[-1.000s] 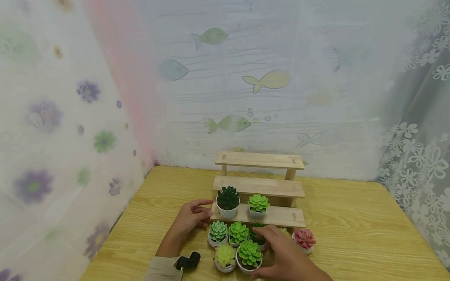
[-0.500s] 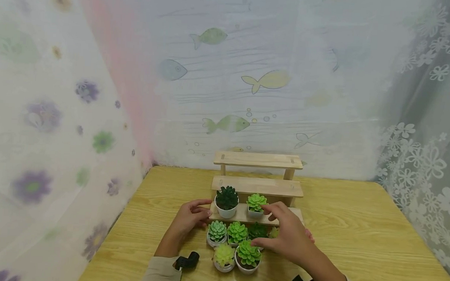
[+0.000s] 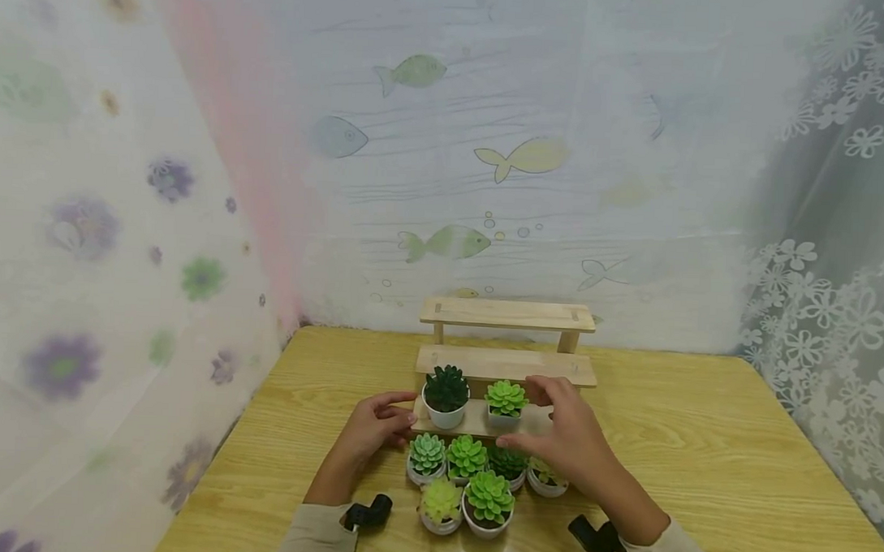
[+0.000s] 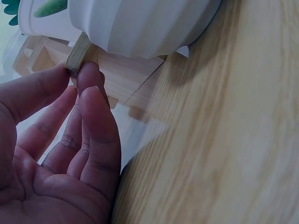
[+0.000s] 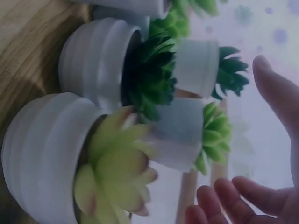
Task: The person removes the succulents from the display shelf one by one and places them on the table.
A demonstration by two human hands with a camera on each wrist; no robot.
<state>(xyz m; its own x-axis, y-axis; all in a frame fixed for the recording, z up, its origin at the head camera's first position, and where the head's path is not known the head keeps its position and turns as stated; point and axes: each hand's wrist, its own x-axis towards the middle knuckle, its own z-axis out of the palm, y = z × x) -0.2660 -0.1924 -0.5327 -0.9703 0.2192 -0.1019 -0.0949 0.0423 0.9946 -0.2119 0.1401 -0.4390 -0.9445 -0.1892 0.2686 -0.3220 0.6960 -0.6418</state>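
At the left end of the wooden stepped stand (image 3: pixel 508 364), my left hand (image 3: pixel 369 432) pinches the lowest step; the left wrist view shows thumb and a finger on the plank's end (image 4: pixel 80 53). A dark green succulent (image 3: pixel 446 392) in a white pot stands on that step. To its right is a bright green succulent (image 3: pixel 507 400) in a squarish white pot. My right hand (image 3: pixel 571 433) is spread beside this second plant, holding nothing. In the right wrist view, a gap separates the fingers (image 5: pixel 223 189) from the bright green succulent (image 5: pixel 215 135).
Several potted succulents crowd the table before the stand, including a yellow-green one (image 3: pixel 440 503) and a large green one (image 3: pixel 488 501) in front. The stand's two upper steps carry no pots. A printed fish curtain (image 3: pixel 445 187) hangs behind the table (image 3: pixel 699 447).
My right hand has moved away from the front pots, up to the right side of the bright green succulent on the lowest step. The pink succulent is now out of sight. My left hand stays put.
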